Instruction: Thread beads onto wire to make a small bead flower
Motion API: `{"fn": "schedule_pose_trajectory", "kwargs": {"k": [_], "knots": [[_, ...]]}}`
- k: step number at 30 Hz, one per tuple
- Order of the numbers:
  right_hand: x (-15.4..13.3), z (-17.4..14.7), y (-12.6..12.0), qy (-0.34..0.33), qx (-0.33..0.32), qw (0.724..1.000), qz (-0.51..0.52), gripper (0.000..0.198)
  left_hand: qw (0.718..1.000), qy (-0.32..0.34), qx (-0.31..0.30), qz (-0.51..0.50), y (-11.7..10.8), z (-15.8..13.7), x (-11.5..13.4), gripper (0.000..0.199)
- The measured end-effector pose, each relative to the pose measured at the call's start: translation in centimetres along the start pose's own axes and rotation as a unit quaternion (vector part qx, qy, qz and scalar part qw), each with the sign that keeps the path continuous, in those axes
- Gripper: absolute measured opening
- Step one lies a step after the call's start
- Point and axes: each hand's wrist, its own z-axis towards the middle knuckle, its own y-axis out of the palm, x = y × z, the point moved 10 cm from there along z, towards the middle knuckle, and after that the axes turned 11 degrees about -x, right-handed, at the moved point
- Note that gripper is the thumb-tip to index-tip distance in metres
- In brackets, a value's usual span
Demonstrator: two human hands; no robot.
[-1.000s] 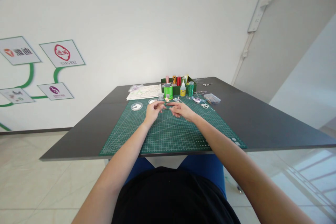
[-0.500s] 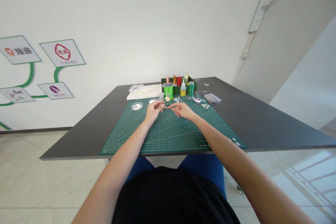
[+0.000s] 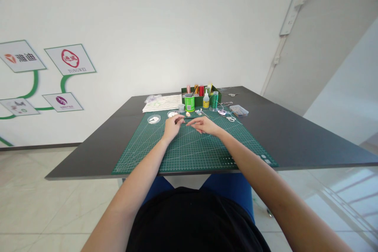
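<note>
Above the green cutting mat, my left hand is closed in a pinch on one end of a thin dark rod. From the right, my right hand reaches in with its fingertips together, just below the rod and close to my left fingertips. Whatever is in the right fingertips is too small to make out. A pale thread-like line shows faintly under the right hand. Just beyond the hands lie a small pinkish piece and a pale, shiny ornament.
Behind stand a green can, a glue bottle, a green thread spool and a dark green box of spools. Shallow dishes sit left; small scissors and a clear case lie right. White sheets lie back left.
My right fingertips have shifted slightly left and down, nearer the left hand. More of the dark rod shows between the hands. My left hand has barely moved.
</note>
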Motion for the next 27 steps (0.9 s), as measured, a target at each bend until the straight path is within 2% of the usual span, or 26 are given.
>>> {"fn": "schedule_pose_trajectory", "kwargs": {"k": [9, 18, 27], "knots": [[-0.8, -0.5, -0.7, -0.028, 0.012, 0.997, 0.071, 0.038, 0.978, 0.047, -0.068, 0.189, 1.8, -0.5, 2.4, 0.024], [-1.0, -0.8, -1.7, -0.049, 0.042, 0.983, 0.17, 0.04, 0.977, 0.053, -0.112, 0.174, 2.9, -0.5, 2.4, 0.022], [-0.4, -1.0, -2.6, -0.055, 0.069, 0.978, 0.191, 0.048, 0.972, 0.065, -0.138, 0.178, 3.5, -0.7, 2.7, 0.021]]}}
